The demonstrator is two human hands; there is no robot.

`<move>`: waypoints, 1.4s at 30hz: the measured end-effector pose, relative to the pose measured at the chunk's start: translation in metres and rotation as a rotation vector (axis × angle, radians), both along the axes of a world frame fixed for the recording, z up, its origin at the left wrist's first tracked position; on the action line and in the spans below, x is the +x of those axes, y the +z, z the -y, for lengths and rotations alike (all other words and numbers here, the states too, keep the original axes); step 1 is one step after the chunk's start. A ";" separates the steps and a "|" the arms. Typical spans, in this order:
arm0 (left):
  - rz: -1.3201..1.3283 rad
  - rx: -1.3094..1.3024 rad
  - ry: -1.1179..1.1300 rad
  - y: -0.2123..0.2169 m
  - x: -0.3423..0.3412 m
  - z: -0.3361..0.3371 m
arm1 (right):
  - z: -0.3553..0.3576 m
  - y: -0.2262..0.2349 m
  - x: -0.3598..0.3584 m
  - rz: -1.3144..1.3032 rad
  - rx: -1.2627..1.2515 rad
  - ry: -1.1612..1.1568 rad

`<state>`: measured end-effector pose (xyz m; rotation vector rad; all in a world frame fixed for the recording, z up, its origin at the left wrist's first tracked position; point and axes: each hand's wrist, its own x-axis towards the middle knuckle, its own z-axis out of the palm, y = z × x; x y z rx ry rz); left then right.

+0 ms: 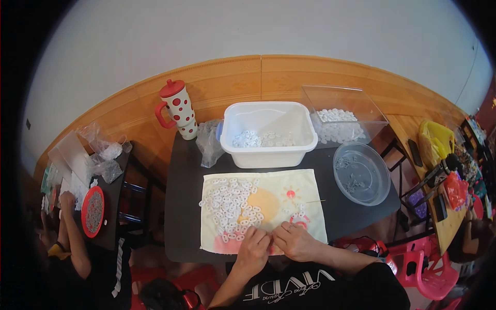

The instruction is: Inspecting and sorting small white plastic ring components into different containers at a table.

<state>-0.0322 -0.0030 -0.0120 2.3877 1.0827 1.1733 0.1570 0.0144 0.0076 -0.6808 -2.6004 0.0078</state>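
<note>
My left hand and my right hand meet close together at the near edge of a pale yellow cloth. Their fingers are pinched; what they hold, if anything, is too small or hidden. Many white oval pieces with two holes lie heaped over the cloth's left half, beside my left hand. A few small pieces lie on its right part, beyond my right hand. Across the cloth's right edge lies a thin stick-like thing.
Behind the cloth stands a white tub with white pieces inside. A clear round container with small dark parts, a clear box, a plastic bag and a red-spotted tumbler share the black table. A person works left, near a red tray.
</note>
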 end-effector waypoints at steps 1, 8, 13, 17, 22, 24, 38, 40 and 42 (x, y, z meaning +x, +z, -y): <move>0.001 -0.004 0.007 0.000 0.000 0.000 | -0.001 0.000 0.000 0.000 -0.002 -0.003; -0.014 -0.015 -0.008 -0.001 0.000 0.002 | 0.001 0.004 -0.002 0.010 -0.013 0.006; 0.027 -0.076 0.009 0.007 -0.004 0.001 | -0.005 -0.008 -0.002 -0.181 -0.131 -0.013; 0.198 -0.123 0.073 0.008 -0.001 0.001 | -0.015 -0.006 0.001 -0.515 -0.484 -0.074; 0.303 -0.085 0.075 0.014 0.002 0.001 | -0.013 0.003 -0.001 -0.737 -1.065 -0.119; 0.309 -0.065 0.076 0.012 0.001 0.000 | -0.013 0.003 -0.003 -0.780 -1.147 -0.106; 0.278 0.130 0.009 0.009 0.003 0.003 | 0.001 0.022 0.004 -0.796 -1.362 -0.064; 0.317 -0.023 0.057 0.015 0.004 0.004 | -0.008 0.037 0.021 -0.734 -1.265 -0.133; 0.362 -0.020 0.095 0.012 0.004 0.003 | -0.029 0.056 0.044 -0.671 -0.731 -0.280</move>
